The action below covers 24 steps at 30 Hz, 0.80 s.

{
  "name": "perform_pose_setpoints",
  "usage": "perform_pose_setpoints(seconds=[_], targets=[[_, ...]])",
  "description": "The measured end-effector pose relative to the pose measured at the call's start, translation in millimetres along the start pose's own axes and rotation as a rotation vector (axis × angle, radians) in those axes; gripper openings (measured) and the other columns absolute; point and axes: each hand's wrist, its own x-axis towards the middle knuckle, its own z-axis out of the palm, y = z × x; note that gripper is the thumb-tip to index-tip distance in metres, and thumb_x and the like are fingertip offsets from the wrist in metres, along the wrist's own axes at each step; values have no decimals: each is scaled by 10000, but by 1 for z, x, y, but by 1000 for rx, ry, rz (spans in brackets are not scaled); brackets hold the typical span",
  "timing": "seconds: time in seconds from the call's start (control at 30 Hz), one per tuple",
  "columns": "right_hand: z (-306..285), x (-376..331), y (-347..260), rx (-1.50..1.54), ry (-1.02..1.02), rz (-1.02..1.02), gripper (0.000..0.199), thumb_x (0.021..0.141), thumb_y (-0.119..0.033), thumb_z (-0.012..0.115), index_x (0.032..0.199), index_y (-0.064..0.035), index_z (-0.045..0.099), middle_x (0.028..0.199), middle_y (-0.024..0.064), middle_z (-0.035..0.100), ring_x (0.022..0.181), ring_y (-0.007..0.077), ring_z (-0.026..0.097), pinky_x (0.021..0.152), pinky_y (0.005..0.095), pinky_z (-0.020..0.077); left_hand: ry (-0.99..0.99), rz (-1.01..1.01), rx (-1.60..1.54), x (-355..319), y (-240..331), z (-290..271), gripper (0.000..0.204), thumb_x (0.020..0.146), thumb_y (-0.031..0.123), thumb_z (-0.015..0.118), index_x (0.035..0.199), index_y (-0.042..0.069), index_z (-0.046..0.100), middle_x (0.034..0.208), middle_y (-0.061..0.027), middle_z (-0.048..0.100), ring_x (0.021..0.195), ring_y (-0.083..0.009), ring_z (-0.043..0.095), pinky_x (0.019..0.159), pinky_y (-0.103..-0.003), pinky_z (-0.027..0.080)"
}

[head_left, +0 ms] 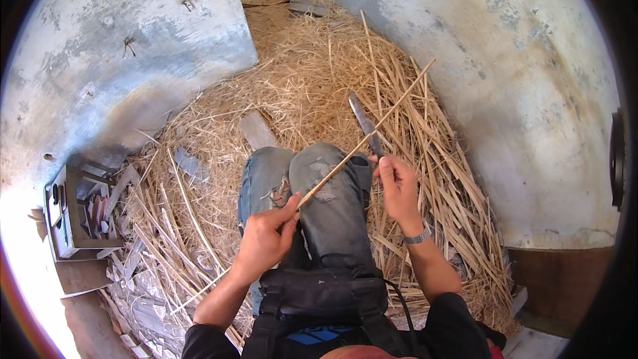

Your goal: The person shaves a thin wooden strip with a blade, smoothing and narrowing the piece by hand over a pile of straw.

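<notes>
Across my knees slants a long thin strip of bamboo or cane point(339, 168), its far end up to the right. My left hand point(267, 236) is closed on its near end, thumb and fingers pinching it in front of my lap. In my right hand point(400, 194), closed round the dark handle, is a knife point(361, 117) with a grey blade pointing up and away. The strip crosses the knife near the base of its blade; I cannot tell whether they touch. My knees point(319, 179) are in worn, torn blue jeans.
Straw-like shavings point(302, 73) cover the floor ahead. Many split strips point(445, 179) lie heaped along the right wall point(531, 106), more at my left. A flat board point(257, 129) rests before my knees. A wooden box point(83, 216) with things inside stands at far left.
</notes>
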Motion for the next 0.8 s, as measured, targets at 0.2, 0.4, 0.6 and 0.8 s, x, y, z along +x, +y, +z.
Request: perform_pose_setpoints(seconds=[0.2,0.4,0.6,0.8], targets=[[12,-19,-16,-290,-256,-144,330,1093,-328,430,977,-37,531,726,218,601,681,402,621,630,453,477,-23,31,76,6,5,4,391,922,45,668,1313,36,669,756,-223,656,651,-289,689,634,-369,515],[21,-25,-24,-741,-402,-180,356,1056,-412,478,984,-66,520,578,174,615,531,427,628,523,537,510,-31,30,128,6,9,9,435,904,34,654,1332,107,670,749,-206,630,670,-346,660,641,-417,513],[11,3,-11,-983,-263,-221,360,1066,-384,466,974,-42,533,555,168,579,495,379,607,469,495,466,-61,34,315,-6,2,3,504,916,89,636,1401,224,624,750,-124,603,652,-354,639,620,-471,515],[-25,31,5,-836,-189,-177,371,1079,-394,419,970,-53,518,522,143,590,448,354,610,430,522,459,-120,35,323,-9,0,-4,509,908,68,634,1400,197,624,727,-129,576,635,-350,629,612,-462,505]])
